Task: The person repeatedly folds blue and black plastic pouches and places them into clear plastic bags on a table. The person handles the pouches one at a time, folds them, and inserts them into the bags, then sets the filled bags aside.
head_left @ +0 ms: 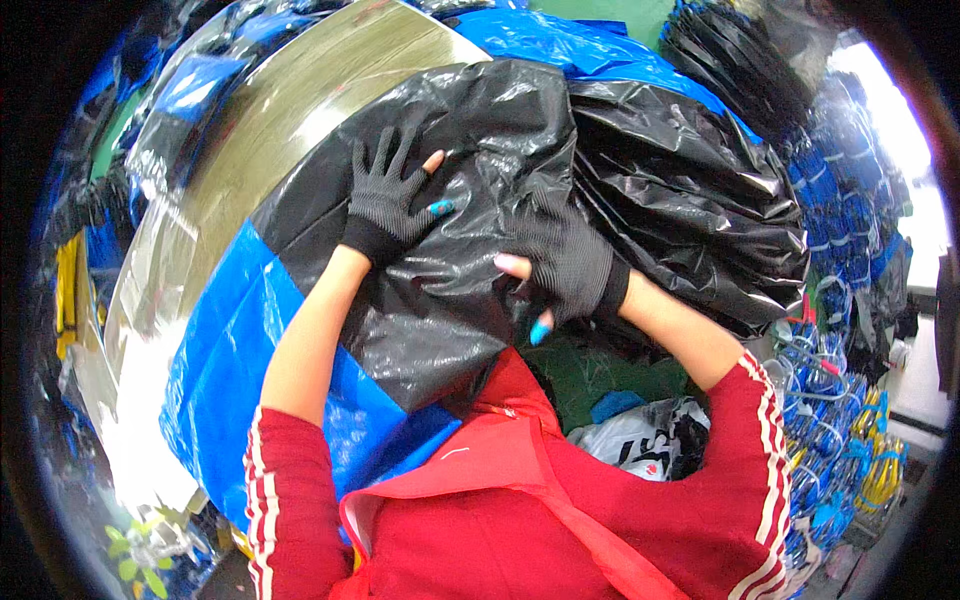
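A large, glossy black plastic sheet point(430, 310) with a blue section point(235, 370) at its left lies in front of me over a pale, shiny work surface point(270, 130). My left hand point(385, 205), in a dark ribbed glove with some fingertips bare or blue-wrapped, rests on the black sheet with its fingers spread. Further right, my right hand point(575, 260) wears a matching glove and lies on the sheet near its right side. Its thumb and a bare fingertip stand apart; the other fingers blend into the black plastic. Neither hand appears to grip anything.
Gathered black plastic point(690, 200) spreads in folds to the right, with blue sheeting point(560, 40) behind it. Bundles of blue straps point(845, 220) are piled at the far right. A white printed bag point(645, 440) sits below my right forearm. A green plant point(145, 555) is at lower left.
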Tool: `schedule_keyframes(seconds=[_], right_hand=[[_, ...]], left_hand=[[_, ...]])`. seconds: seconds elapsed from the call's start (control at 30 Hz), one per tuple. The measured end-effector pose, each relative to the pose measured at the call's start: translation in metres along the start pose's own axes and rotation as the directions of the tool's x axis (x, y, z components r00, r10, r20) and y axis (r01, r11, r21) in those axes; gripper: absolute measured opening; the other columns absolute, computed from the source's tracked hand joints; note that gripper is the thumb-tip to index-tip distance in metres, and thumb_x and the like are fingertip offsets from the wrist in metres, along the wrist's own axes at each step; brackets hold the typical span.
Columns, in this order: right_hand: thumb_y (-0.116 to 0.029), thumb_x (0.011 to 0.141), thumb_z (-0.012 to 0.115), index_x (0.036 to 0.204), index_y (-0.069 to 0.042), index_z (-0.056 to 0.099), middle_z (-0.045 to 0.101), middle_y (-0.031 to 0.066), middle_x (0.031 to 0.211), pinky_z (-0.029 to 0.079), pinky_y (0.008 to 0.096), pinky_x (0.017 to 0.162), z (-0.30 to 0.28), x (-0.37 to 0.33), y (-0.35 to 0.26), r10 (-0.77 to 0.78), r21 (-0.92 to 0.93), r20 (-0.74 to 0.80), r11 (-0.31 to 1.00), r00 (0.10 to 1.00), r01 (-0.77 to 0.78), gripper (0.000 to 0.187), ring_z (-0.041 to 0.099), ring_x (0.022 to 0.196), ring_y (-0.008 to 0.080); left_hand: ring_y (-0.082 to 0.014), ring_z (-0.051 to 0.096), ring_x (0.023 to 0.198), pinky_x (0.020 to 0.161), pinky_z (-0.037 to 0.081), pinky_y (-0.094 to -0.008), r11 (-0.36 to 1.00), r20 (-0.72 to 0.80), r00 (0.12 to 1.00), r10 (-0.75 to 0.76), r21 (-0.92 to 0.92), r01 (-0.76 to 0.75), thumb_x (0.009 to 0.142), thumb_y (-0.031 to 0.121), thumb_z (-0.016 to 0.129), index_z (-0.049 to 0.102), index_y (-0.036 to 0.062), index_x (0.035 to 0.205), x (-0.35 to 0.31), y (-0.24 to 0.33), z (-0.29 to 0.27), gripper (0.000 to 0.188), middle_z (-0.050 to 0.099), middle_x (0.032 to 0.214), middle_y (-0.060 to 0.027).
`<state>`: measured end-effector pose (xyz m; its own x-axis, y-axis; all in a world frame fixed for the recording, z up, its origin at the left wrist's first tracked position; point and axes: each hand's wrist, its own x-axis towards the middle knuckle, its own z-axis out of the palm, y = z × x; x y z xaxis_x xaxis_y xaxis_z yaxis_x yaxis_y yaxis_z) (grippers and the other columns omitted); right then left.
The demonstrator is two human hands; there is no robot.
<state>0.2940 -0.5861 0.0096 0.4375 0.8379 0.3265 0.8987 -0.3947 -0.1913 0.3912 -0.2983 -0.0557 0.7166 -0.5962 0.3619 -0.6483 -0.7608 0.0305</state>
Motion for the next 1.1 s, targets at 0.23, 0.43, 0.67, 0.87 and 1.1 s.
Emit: schedule_keyframes(seconds=[0.23, 0.43, 0.67, 0.87, 1.1], right_hand=[[-0.027, 0.096, 0.055, 0.109, -0.004, 0.066, 0.065, 0.0183, 0.107, 0.045, 0.0436, 0.094, 0.043, -0.023, -0.026, 0.455, 0.124, -0.116, 0.888, 0.883, -0.442, 0.029, 0.059, 0.101, 0.0385], [-0.02, 0.085, 0.065, 0.104, -0.015, 0.069, 0.067, 0.0125, 0.108, 0.039, 0.0507, 0.103, 0.016, -0.017, -0.009, -0.001, -0.26, -0.201, 0.964, 0.98, -0.053, 0.02, 0.06, 0.109, 0.0333], [-0.023, 0.082, 0.069, 0.082, -0.002, 0.063, 0.059, 0.0141, 0.081, 0.043, 0.0504, 0.097, -0.044, 0.055, -0.024, 0.173, 0.136, -0.145, 0.979, 0.974, -0.154, 0.021, 0.057, 0.098, 0.0435], [-0.047, 0.081, 0.064, 0.094, -0.005, 0.07, 0.068, 0.0206, 0.093, 0.053, 0.0443, 0.079, -0.048, 0.202, 0.056, 0.388, -0.193, 0.406, 0.921, 0.827, -0.337, 0.044, 0.067, 0.088, 0.0375], [-0.062, 0.072, 0.066, 0.096, -0.011, 0.073, 0.071, 0.0182, 0.094, 0.051, 0.0456, 0.08, 0.054, 0.247, 0.131, 0.322, -0.144, 0.68, 0.94, 0.659, -0.311, 0.057, 0.067, 0.088, 0.0378]], left_hand=[[-0.0388, 0.027, 0.141, 0.116, 0.01, -0.0573, 0.985, 0.383, 0.921, -0.073, 0.174, 0.006, 0.085, 0.056, 0.053, 0.041, 0.0179, 0.145, -0.074, -0.007, -0.106, 0.071, 0.032, 0.153, -0.0156], [-0.0426, 0.029, 0.14, 0.115, 0.016, -0.0598, 1.0, 0.464, 0.885, -0.023, -0.008, 0.03, 0.081, 0.058, 0.059, 0.055, 0.0192, 0.129, -0.213, 0.013, -0.149, 0.062, 0.036, 0.148, -0.0218], [-0.041, 0.048, 0.12, 0.104, 0.037, -0.0466, 0.988, 0.213, 0.971, 0.109, -0.129, -0.083, 0.081, 0.049, 0.06, 0.053, 0.0094, 0.13, -0.038, 0.003, -0.138, 0.064, 0.051, 0.132, -0.0224], [-0.0378, 0.053, 0.116, 0.102, 0.04, -0.0441, 0.973, 0.223, 0.948, -0.228, 0.024, 0.229, 0.083, 0.042, 0.062, 0.053, 0.0062, 0.13, -0.139, -0.013, -0.12, 0.059, 0.054, 0.131, -0.0214], [-0.0355, 0.053, 0.116, 0.102, 0.04, -0.0431, 0.945, 0.213, 0.923, -0.321, 0.011, 0.327, 0.086, 0.036, 0.062, 0.052, 0.0039, 0.131, -0.166, -0.022, -0.088, 0.056, 0.054, 0.132, -0.0206]])
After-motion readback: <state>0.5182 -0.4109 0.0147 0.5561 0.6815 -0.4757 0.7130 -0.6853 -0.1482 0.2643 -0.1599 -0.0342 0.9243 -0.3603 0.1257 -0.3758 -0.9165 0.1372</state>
